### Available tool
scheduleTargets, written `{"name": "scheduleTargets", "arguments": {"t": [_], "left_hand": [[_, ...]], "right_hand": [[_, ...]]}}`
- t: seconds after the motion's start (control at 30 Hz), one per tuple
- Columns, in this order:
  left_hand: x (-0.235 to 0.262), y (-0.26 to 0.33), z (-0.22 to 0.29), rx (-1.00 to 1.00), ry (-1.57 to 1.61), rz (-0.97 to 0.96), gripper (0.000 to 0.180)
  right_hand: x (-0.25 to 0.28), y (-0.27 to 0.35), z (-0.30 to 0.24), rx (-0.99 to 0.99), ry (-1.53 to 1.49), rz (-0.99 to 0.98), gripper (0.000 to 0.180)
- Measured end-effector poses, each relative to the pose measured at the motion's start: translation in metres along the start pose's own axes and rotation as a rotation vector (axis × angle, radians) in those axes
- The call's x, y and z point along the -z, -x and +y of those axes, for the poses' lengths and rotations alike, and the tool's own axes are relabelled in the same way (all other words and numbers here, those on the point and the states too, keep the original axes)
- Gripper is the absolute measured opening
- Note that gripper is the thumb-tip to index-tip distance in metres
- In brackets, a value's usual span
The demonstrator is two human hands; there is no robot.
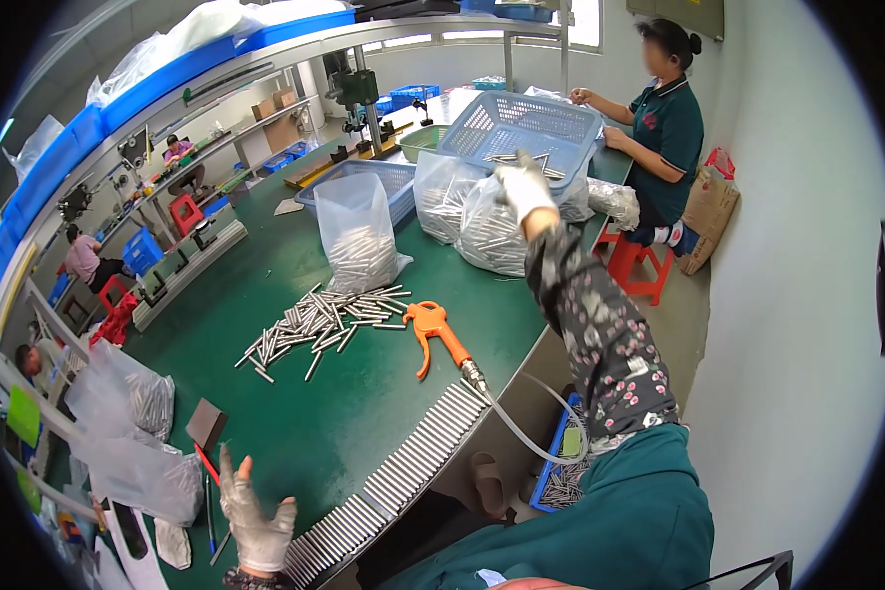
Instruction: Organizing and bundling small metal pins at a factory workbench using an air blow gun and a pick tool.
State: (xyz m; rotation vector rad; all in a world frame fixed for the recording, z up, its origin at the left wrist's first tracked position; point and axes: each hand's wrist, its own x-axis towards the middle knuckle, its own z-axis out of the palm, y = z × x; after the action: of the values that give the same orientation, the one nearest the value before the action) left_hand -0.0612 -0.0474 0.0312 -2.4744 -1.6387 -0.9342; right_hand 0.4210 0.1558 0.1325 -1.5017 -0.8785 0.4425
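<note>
My left hand [256, 521], in a pale glove with bare fingertips, is held with its fingers apart above the near left of the green table [315, 433]. Beside it runs a long row of metal pins [418, 457] laid side by side along the table's edge. My right arm stretches far forward, and my gloved right hand [527, 189] is over the near rim of a blue plastic basket [497, 123]. Its fingers look apart, with nothing visible in them. Several metal pins [553, 174] lie in the basket just beyond. An orange air blow gun [433, 323] rests between the row and a loose pin pile [315, 323].
Clear bags of pins [359, 246] stand at the far side. More filled bags [152, 393] stand at the left. A brown block [206, 425] and pens lie near my left hand. Below the edge is a blue crate [560, 482] of pins. A co-worker [669, 128] sits beyond the basket.
</note>
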Motion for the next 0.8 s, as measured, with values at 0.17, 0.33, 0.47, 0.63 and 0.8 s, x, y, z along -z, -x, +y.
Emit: {"name": "scheduleTargets", "arguments": {"t": [0.17,0.33,0.47,0.63,0.8], "left_hand": [[0.013,0.054,-0.040,0.067,-0.097,0.035,0.063],[0.026,0.074,-0.054,0.160,0.069,-0.071,0.057],[0.037,0.086,-0.052,0.241,0.059,-0.062,0.049],[0.042,0.136,-0.111,0.604,0.570,-0.025,0.051],[0.036,0.141,-0.052,0.323,0.125,0.199,0.044]], "right_hand": [[0.017,0.142,0.000,0.890,0.361,0.187,0.026],[0.081,0.247,-0.047,1.506,0.434,-0.477,0.015],[0.117,0.283,-0.066,1.844,0.286,-0.427,0.017],[0.123,0.295,-0.058,1.787,0.347,-0.486,0.017],[0.071,0.276,0.009,1.021,0.655,-0.578,0.017]]}}
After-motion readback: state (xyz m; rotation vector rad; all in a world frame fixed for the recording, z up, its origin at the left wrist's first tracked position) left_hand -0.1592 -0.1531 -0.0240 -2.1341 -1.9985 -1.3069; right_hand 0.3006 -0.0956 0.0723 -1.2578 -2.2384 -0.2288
